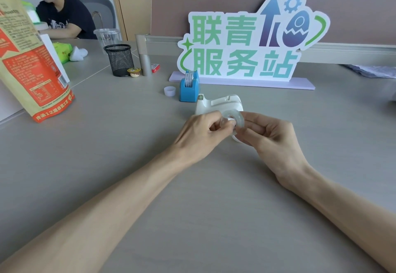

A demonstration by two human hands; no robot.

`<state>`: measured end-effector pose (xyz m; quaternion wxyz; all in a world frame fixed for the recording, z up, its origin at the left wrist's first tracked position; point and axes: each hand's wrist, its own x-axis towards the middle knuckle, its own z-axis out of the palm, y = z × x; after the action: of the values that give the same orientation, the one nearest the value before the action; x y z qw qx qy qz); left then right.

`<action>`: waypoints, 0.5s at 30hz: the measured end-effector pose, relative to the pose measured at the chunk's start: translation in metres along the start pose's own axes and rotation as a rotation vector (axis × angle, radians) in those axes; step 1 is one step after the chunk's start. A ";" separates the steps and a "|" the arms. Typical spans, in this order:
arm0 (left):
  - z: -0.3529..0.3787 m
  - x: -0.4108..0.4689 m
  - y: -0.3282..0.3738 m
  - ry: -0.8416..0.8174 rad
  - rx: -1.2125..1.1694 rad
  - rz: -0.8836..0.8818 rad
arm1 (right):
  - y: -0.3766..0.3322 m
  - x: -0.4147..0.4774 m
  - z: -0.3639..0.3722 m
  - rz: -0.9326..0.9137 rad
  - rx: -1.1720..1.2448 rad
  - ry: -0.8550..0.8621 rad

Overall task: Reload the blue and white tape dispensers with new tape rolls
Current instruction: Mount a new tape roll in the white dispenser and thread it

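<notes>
A clear tape roll (234,118) is pinched between both hands just above the grey table. My left hand (201,133) grips its left side with thumb and fingers at the core. My right hand (272,137) holds the right edge. Just behind the hands stands the white tape dispenser (220,103), its roll bay showing nothing inside. The blue tape dispenser (189,89) sits further back with a printed roll in it. A small white ring (235,138) peeks out below my fingers.
A small empty tape core (169,91) lies left of the blue dispenser. A big standing sign (246,43) lines the back. A black mesh pen cup (119,59), a snack bag (30,58) and a person seated at far left are also there.
</notes>
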<state>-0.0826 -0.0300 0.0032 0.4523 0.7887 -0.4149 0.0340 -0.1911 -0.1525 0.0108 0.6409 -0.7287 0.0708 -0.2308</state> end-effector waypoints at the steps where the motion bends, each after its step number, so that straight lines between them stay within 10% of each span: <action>1: 0.000 0.000 0.000 0.013 0.005 0.007 | 0.000 0.000 0.000 -0.006 -0.001 -0.004; 15: 0.000 -0.001 0.002 0.091 0.003 0.039 | 0.000 0.000 0.000 0.013 0.082 -0.023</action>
<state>-0.0850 -0.0298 0.0045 0.4687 0.7788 -0.4092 0.0793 -0.1907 -0.1521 0.0110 0.6724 -0.7040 0.0584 -0.2210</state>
